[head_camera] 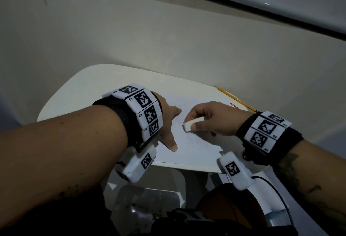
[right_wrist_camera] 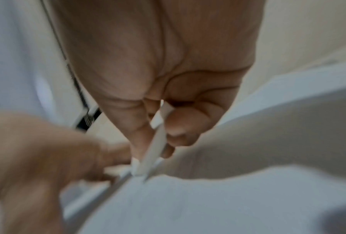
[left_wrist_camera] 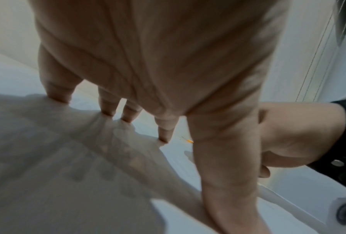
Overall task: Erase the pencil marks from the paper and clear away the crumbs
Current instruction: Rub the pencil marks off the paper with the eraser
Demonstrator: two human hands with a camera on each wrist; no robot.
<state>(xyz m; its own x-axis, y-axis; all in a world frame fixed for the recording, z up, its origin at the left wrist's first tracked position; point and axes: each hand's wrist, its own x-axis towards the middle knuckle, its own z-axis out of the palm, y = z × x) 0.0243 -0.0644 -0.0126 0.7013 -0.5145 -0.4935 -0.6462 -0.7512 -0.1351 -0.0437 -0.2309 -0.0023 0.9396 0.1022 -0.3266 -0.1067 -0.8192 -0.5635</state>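
1. On the small white table [head_camera: 78, 86], a sheet of paper [head_camera: 198, 147] lies flat, its near edge close to the table's near edge.
2. Her or his left hand [head_camera: 168, 123] is spread, fingertips [left_wrist_camera: 164, 139] pressing the paper's left part to pin it.
3. At the sheet's middle, the right hand [head_camera: 211, 118] pinches a white eraser [head_camera: 189, 124] between thumb and fingers, its tip touching the paper.
4. Pencil marks are faint; I can only just make out grey traces near the eraser, and no crumbs are clear enough to tell.
5. Risk, as I judge it: if the pinning fingers slip or a stroke runs toward them, the thin sheet could buckle or crease; a hard rub might tear it.
6. Risk: brushing crumbs toward the near edge could push the sheet off.
7. Far right, a yellow pencil [head_camera: 236, 98] lies by the wall, beside a red-printed label [head_camera: 233, 104], well apart from the eraser; a wide sweep could knock it.
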